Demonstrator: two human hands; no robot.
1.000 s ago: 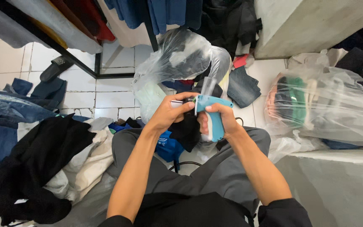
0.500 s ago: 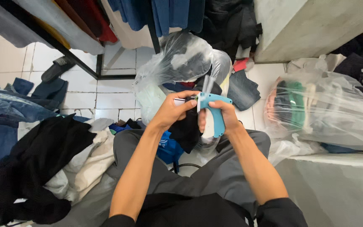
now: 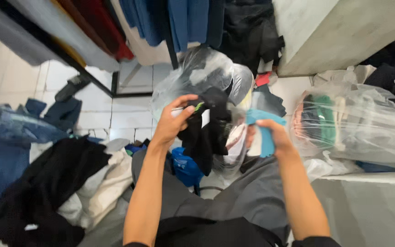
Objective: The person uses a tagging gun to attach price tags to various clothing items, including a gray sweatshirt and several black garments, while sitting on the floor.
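Note:
My left hand (image 3: pixel 173 120) pinches the top of a small black garment (image 3: pixel 208 131) that hangs down in front of me, with a small green bit at the pinch. A little to the right, my right hand (image 3: pixel 270 136) grips a light blue tagging gun (image 3: pixel 264 132), held apart from the garment. Both hands are raised above my lap, in front of a clear plastic bag (image 3: pixel 205 77) stuffed with clothes.
A second clear bag of folded clothes (image 3: pixel 353 123) lies at the right on a grey surface. Black and cream garments (image 3: pixel 56 183) pile up at the left beside blue jeans (image 3: pixel 5 142). Clothes hang on a rack (image 3: pixel 115 27) above. A blue cloth (image 3: pixel 184 165) lies by my knee.
My hands have come apart: the right hand pulled the tagging gun to the right, away from the garment, and the left hand lifted the black garment slightly.

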